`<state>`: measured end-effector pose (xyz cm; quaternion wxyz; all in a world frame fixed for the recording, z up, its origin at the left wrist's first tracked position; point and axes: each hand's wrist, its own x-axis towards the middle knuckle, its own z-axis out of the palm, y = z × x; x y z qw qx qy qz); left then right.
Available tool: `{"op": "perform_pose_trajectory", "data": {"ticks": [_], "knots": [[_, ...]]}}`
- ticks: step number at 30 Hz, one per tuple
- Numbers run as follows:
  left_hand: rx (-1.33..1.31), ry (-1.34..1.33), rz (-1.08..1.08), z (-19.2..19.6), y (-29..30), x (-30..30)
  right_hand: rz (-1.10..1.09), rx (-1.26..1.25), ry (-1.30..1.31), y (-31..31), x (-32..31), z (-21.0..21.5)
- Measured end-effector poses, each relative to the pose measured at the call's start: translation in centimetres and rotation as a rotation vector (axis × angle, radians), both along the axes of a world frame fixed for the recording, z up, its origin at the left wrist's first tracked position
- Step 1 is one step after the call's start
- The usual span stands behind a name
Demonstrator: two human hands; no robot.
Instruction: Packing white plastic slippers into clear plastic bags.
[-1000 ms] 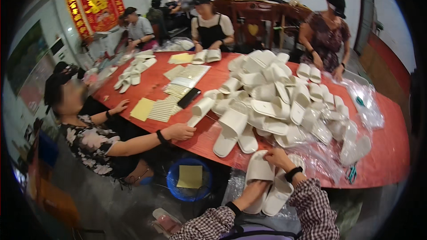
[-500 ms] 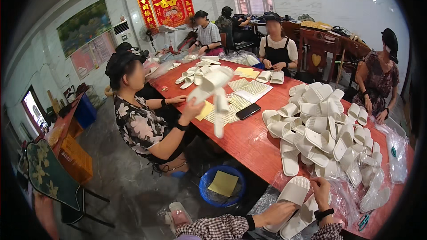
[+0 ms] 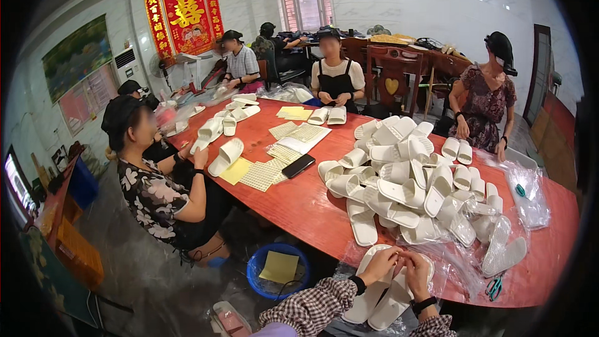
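Note:
A pair of white slippers (image 3: 388, 304) lies side by side at the table's near edge, toes pointing away from me. Above their toe ends my left hand (image 3: 382, 264) and my right hand (image 3: 417, 273) come together, fingertips pinched and nearly touching. Whatever sits between the fingers is too small to make out. Clear plastic film (image 3: 454, 271) spreads beside and under the pair. Just beyond it rises a large heap of white slippers (image 3: 399, 178).
Scissors with teal handles (image 3: 495, 287) lie right of my hands, near clear bags (image 3: 528, 196). Sticker sheets (image 3: 262, 175) and a black phone (image 3: 298, 166) lie mid-table. A blue basin (image 3: 277, 271) stands on the floor at left. Several people sit or stand around the red table (image 3: 312, 206).
My left hand has lifted off the slipper and moved up to meet my right hand. The person at left has put a white slipper down on the table. The whole view has shifted.

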<state>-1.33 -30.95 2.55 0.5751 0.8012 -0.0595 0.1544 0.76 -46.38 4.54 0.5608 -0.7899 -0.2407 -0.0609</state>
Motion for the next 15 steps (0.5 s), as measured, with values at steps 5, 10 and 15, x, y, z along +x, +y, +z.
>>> {"op": "perform_pose_trajectory", "data": {"ticks": [5,10,15], "knots": [[-0.011,0.037,0.0,0.2,0.4,1.2,-0.063,0.128,0.119,-0.6,1.4,2.4],[-0.14,0.026,-0.028,-0.8,-0.1,1.6,-0.042,0.249,0.264,-1.0,1.3,3.3],[-0.153,0.142,-0.088,-1.8,-0.9,1.1,-0.199,0.367,0.42,-2.0,0.7,-2.2]]}}
